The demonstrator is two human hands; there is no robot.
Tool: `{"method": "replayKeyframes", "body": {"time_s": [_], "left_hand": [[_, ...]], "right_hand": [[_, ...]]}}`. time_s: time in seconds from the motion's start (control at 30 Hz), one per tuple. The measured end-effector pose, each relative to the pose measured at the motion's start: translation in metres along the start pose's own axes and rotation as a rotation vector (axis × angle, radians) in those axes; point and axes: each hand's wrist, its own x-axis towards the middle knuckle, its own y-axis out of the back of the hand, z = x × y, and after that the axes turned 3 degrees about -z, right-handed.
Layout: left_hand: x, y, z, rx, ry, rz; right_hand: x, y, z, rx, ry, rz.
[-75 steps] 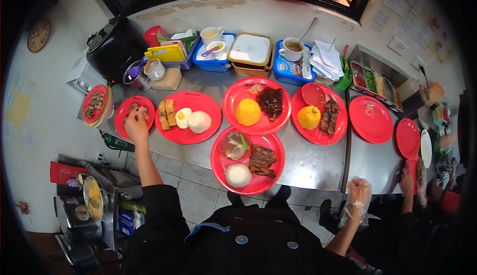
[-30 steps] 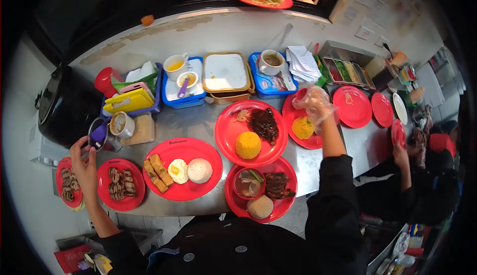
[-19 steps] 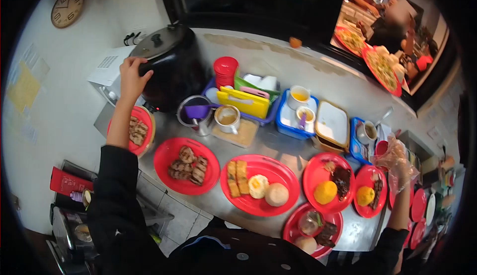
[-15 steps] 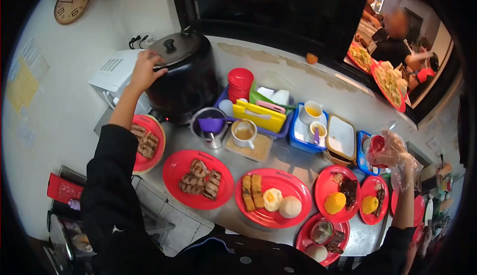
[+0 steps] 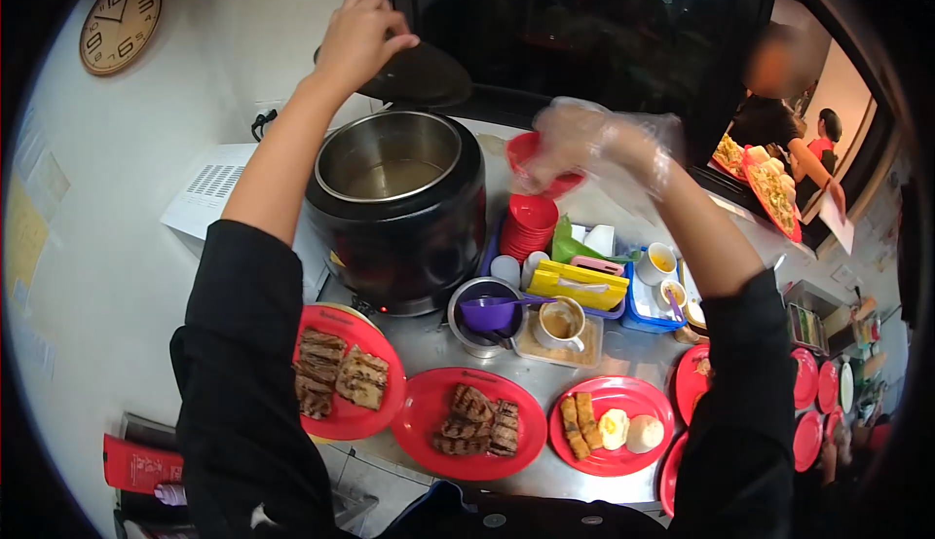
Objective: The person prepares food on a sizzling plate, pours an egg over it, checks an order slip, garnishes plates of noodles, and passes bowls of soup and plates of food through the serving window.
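My left hand grips the dark lid, raised and tilted behind the round black pot. Inside the pot's metal liner a cloudy liquid shows. My right hand, in a clear plastic glove, holds a small red bowl to the right of the pot, above a stack of red bowls. In front of the pot stands a metal container with a purple ladle across it. Beside it is a white cup.
Red plates of grilled meat and of rolls, egg and rice line the counter's front. A white appliance is left of the pot. Through the window a person stands near noodle plates. A co-worker's hands are far right.
My left hand has lifted the lid off the pot, exposing the liquid. The right hand has moved left with the red bowl. The view has shifted toward the pot.
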Motion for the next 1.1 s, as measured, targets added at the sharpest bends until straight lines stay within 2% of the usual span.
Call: {"method": "replayKeyframes", "body": {"time_s": [0.07,0.13,0.17,0.2,0.27,0.3,0.33,0.53,0.57,0.67,0.73,0.77,0.8,0.83,0.87,0.9,0.93,0.97,1.0,1.1], "left_hand": [[0.013,-0.008,-0.004,0.011,0.012,0.003],[0.023,-0.008,0.001,0.054,0.052,0.001],[0.028,-0.003,0.007,0.048,0.112,-0.094],[0.028,-0.004,0.005,0.041,0.109,-0.097],[0.028,-0.008,0.002,0.035,0.124,-0.071],[0.028,-0.008,0.001,0.029,0.119,-0.073],[0.027,-0.008,0.000,0.055,0.105,-0.065],[0.021,-0.015,-0.009,0.051,0.031,-0.012],[0.022,-0.011,-0.007,0.029,0.002,-0.076],[0.006,0.004,0.012,-0.119,-0.049,-0.126],[-0.030,-0.012,-0.022,-0.054,0.068,-0.239],[-0.056,-0.016,-0.019,-0.032,0.114,-0.189],[-0.073,-0.011,-0.004,-0.057,0.099,-0.217],[-0.085,-0.003,0.016,-0.107,0.133,-0.347],[-0.097,-0.001,0.034,-0.102,0.160,-0.388],[-0.104,-0.003,0.056,-0.093,0.192,-0.427],[-0.101,-0.002,0.087,-0.151,0.213,-0.444],[-0.094,-0.003,0.117,-0.216,0.242,-0.479],[-0.087,-0.005,0.147,-0.280,0.272,-0.514],[-0.047,-0.017,0.249,-0.458,0.285,-0.500]], "right_hand": [[0.020,0.014,-0.038,0.192,0.064,-0.065],[0.051,0.017,-0.064,0.047,0.066,-0.049],[0.063,0.018,-0.076,-0.100,0.106,-0.036],[0.071,0.020,-0.091,-0.249,0.147,-0.022],[0.113,0.004,-0.109,-0.442,0.121,0.147],[0.134,-0.013,-0.126,-0.658,0.028,0.247],[0.138,-0.018,-0.132,-0.693,0.018,0.250],[0.101,-0.021,-0.143,-0.618,0.053,0.424],[0.083,-0.017,-0.136,-0.577,0.055,0.457],[0.006,-0.015,-0.088,-0.249,0.004,0.439],[-0.067,-0.023,-0.035,0.252,-0.079,0.387],[-0.105,-0.036,-0.013,0.373,-0.191,0.396],[-0.133,-0.061,0.013,0.359,-0.239,0.483],[-0.161,-0.084,0.040,0.346,-0.278,0.569],[-0.196,-0.089,0.067,0.390,-0.440,0.298],[-0.233,-0.111,0.101,0.349,-0.440,0.412],[-0.253,-0.150,0.144,0.337,-0.546,0.459],[-0.296,-0.146,0.170,0.369,-0.686,0.313],[-0.327,-0.178,0.213,0.349,-0.784,0.396],[-0.407,-0.228,0.328,0.285,-1.125,0.152]]}}
